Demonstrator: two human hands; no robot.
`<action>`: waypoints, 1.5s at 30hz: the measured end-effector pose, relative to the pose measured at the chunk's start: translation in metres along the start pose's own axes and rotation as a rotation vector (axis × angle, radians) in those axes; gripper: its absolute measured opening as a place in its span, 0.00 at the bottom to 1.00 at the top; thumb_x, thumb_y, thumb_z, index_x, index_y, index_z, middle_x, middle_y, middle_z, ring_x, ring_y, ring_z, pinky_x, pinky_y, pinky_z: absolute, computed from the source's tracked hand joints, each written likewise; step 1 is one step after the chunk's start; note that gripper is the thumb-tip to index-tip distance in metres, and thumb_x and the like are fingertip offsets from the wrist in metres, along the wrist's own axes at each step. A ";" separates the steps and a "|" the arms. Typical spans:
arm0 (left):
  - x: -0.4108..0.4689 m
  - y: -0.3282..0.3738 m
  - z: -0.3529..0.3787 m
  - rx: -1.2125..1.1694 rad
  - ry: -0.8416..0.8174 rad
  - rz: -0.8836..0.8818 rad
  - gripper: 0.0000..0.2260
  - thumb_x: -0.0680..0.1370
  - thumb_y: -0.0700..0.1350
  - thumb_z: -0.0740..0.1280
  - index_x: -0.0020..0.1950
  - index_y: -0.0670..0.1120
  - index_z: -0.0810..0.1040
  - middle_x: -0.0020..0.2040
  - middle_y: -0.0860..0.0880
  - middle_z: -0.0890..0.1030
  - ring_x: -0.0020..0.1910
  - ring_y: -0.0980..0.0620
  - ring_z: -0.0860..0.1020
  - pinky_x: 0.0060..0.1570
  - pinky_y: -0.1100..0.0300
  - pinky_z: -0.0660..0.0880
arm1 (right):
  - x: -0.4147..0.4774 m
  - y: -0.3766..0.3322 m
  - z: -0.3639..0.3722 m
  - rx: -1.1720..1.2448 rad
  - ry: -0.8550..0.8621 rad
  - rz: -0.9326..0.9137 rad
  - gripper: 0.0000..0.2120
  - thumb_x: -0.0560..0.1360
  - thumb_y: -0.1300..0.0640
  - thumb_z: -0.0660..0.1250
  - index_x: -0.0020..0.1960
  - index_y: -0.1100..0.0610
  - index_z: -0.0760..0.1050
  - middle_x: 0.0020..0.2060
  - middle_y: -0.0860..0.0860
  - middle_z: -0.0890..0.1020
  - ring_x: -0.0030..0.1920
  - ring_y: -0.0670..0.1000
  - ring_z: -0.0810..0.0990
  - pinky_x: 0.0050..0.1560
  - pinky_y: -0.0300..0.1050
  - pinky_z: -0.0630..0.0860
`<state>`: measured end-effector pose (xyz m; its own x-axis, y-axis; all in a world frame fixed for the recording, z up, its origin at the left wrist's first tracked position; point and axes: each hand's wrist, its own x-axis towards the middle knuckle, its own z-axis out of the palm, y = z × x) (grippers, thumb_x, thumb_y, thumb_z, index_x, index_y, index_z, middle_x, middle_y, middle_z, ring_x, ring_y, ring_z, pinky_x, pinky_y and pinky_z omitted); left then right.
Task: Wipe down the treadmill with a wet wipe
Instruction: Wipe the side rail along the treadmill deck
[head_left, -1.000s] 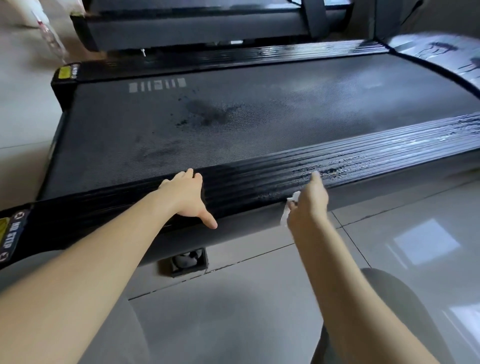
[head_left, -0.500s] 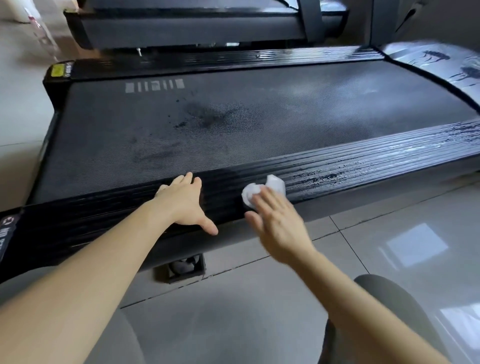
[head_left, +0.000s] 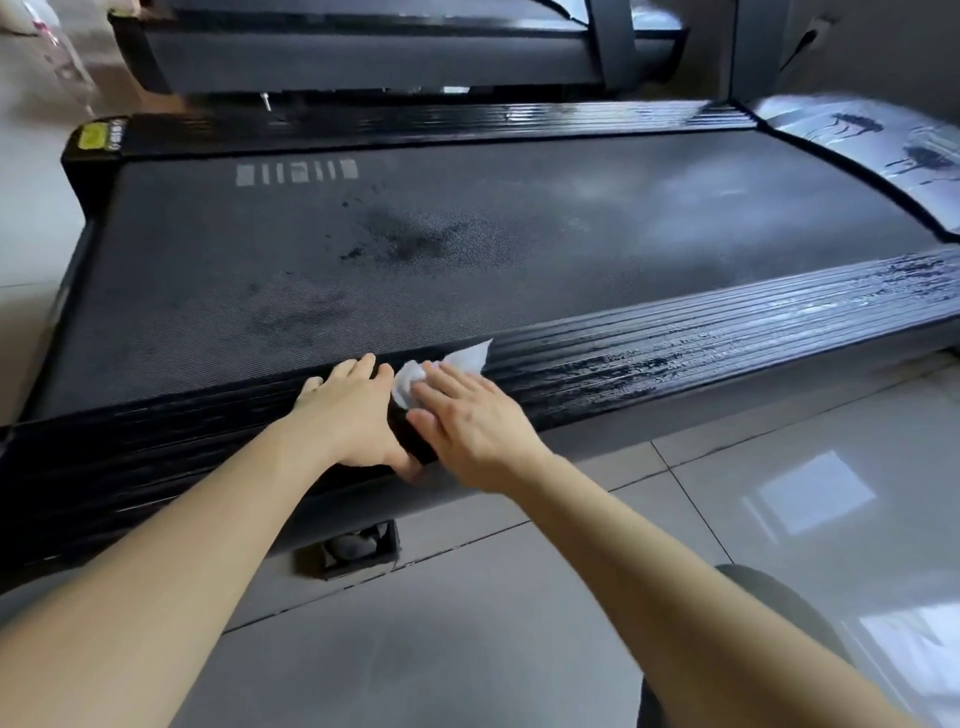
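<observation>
A black treadmill (head_left: 467, 249) lies across the view, its dark belt marked with damp patches. Its near ribbed side rail (head_left: 701, 348) shows wet streaks to the right. My right hand (head_left: 467, 421) presses flat on a white wet wipe (head_left: 457, 364) on that rail; part of the wipe sticks out past the fingertips. My left hand (head_left: 353, 410) rests flat on the rail just left of it, fingers apart, thumb over the rail's front edge, holding nothing. The two hands almost touch.
A second treadmill (head_left: 389, 52) stands behind the first. Glossy grey floor tiles (head_left: 779, 519) lie in front, and a small foot or wheel housing (head_left: 358, 551) sits under the rail. My knee (head_left: 769, 597) shows at the lower right.
My right hand has slid the wipe leftward along the near rail, from well right of the left hand to right beside it. The left hand has stayed on the rail.
</observation>
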<state>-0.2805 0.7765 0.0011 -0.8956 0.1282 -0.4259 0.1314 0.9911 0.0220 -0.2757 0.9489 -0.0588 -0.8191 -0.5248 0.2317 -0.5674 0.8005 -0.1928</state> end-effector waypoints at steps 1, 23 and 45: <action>0.000 -0.001 -0.002 0.005 -0.006 0.002 0.67 0.57 0.77 0.74 0.84 0.46 0.46 0.84 0.46 0.46 0.83 0.46 0.46 0.78 0.43 0.56 | 0.001 0.016 -0.004 -0.022 -0.014 0.024 0.22 0.83 0.44 0.51 0.63 0.58 0.75 0.70 0.57 0.75 0.72 0.58 0.70 0.70 0.54 0.68; 0.025 0.013 -0.001 -0.054 0.128 0.179 0.61 0.52 0.83 0.65 0.74 0.44 0.66 0.75 0.45 0.68 0.76 0.44 0.63 0.73 0.42 0.63 | 0.013 0.049 -0.012 -0.053 -0.119 0.139 0.24 0.83 0.46 0.50 0.63 0.60 0.76 0.67 0.57 0.77 0.71 0.60 0.72 0.69 0.55 0.69; 0.066 0.065 -0.035 0.228 0.003 0.427 0.55 0.65 0.78 0.66 0.77 0.38 0.62 0.75 0.39 0.65 0.74 0.39 0.65 0.69 0.43 0.67 | -0.033 -0.038 0.003 0.245 0.313 1.104 0.30 0.84 0.45 0.47 0.78 0.64 0.61 0.82 0.62 0.51 0.82 0.61 0.45 0.81 0.52 0.46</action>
<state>-0.3457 0.8503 0.0058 -0.7424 0.5221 -0.4198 0.5772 0.8166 -0.0051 -0.2273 0.9355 -0.0625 -0.8402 0.5406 0.0418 0.4088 0.6822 -0.6061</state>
